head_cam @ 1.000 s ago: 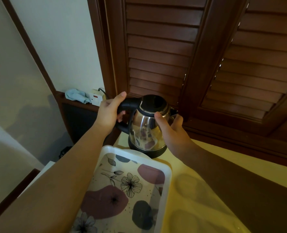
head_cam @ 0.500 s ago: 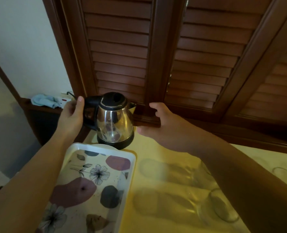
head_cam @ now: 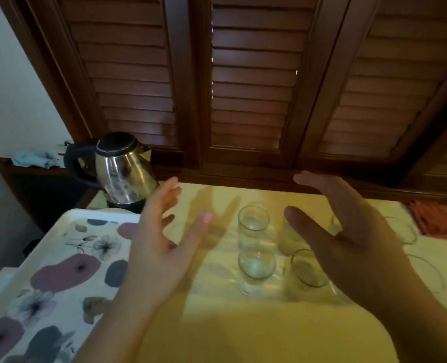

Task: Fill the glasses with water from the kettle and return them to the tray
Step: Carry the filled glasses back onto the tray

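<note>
reaching for the glasses, none back on the tray

hovering both hands over the yellow tabletop [head_cam: 243, 331], i have my left hand [head_cam: 162, 247] and right hand [head_cam: 348, 239] spread, fingers straight, palms facing each other, gripping nothing. between and under them stand several clear, round drinking glasses [head_cam: 254, 224]; two sit in plain view one behind the other, another [head_cam: 309, 268] is partly hidden by my right hand, and faint rims show further right, too blurred to count. the nearer ones seem to have water in them, but i cannot tell for certain. the shiny steel kettle with the black lid and handle [head_cam: 122, 171] stands on its base at the table's far left corner, just behind the white rectangular tray with the floral print [head_cam: 60, 258], nobody touching it. the tray holds no glass. my judgement: pouring looks finished or paused, and the whole return leg is left, each glass to be lifted and set onto the tray at my left.
</note>
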Demonstrator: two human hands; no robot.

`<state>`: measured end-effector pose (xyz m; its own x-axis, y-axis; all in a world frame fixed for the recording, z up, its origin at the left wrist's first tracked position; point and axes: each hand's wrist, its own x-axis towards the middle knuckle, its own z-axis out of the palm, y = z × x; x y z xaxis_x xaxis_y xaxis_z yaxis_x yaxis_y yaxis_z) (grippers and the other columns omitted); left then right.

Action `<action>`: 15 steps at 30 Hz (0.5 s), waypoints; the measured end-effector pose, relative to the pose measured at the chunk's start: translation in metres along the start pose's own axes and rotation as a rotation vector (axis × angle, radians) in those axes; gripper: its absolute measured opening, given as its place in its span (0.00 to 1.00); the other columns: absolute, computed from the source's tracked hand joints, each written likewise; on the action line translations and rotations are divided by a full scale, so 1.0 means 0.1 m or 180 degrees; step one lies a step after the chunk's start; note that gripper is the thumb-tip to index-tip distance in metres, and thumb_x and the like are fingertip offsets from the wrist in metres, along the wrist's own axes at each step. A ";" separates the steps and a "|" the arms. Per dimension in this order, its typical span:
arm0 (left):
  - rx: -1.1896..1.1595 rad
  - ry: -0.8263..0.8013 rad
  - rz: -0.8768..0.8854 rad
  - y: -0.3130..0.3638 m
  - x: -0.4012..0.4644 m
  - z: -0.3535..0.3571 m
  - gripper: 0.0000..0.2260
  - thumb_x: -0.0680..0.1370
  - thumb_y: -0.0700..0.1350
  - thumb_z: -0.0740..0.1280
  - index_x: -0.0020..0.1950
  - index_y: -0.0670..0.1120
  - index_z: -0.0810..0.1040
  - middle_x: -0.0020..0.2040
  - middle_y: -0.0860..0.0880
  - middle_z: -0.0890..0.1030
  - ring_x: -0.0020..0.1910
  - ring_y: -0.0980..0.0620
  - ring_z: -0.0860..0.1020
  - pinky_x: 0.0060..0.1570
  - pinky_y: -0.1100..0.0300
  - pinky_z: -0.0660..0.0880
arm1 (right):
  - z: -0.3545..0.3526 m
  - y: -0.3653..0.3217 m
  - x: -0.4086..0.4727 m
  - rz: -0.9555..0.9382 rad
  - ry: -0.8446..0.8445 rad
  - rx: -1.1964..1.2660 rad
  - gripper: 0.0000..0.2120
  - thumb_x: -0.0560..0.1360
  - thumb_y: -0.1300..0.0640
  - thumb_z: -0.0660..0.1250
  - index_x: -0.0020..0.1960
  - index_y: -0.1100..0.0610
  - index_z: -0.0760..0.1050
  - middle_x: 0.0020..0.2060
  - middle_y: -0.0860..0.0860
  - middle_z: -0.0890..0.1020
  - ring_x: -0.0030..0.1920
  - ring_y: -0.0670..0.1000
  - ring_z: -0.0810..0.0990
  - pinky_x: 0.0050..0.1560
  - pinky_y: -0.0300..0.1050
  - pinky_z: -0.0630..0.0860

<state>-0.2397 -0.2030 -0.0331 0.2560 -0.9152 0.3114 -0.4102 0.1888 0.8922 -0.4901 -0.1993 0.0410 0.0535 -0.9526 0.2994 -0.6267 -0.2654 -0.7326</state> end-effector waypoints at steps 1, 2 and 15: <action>0.0008 -0.0135 -0.0016 0.01 -0.11 0.12 0.36 0.74 0.69 0.71 0.79 0.61 0.65 0.72 0.64 0.74 0.71 0.65 0.72 0.66 0.61 0.72 | -0.01 0.12 -0.12 0.0049 0.0056 0.0065 0.27 0.72 0.34 0.66 0.71 0.37 0.74 0.67 0.29 0.75 0.52 0.20 0.73 0.51 0.20 0.68; 0.0024 -0.0248 -0.0076 0.02 -0.21 0.23 0.36 0.74 0.69 0.71 0.79 0.62 0.65 0.72 0.64 0.74 0.71 0.65 0.72 0.67 0.60 0.72 | 0.00 0.24 -0.23 0.0107 0.0084 0.0107 0.29 0.71 0.33 0.66 0.71 0.37 0.74 0.68 0.31 0.75 0.58 0.19 0.69 0.54 0.22 0.66; 0.0263 -0.0879 -0.0597 -0.12 -0.59 0.89 0.43 0.65 0.62 0.83 0.74 0.66 0.63 0.64 0.69 0.73 0.64 0.72 0.73 0.55 0.76 0.69 | 0.47 1.03 -0.74 0.0635 0.0156 0.0239 0.49 0.70 0.42 0.79 0.83 0.50 0.57 0.75 0.42 0.67 0.71 0.35 0.64 0.62 0.16 0.58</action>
<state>-0.3282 -0.1830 -0.0916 0.0915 -0.9952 0.0341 -0.4510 -0.0109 0.8925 -0.5219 -0.1635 -0.0859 -0.1050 -0.9795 0.1719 -0.5614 -0.0843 -0.8232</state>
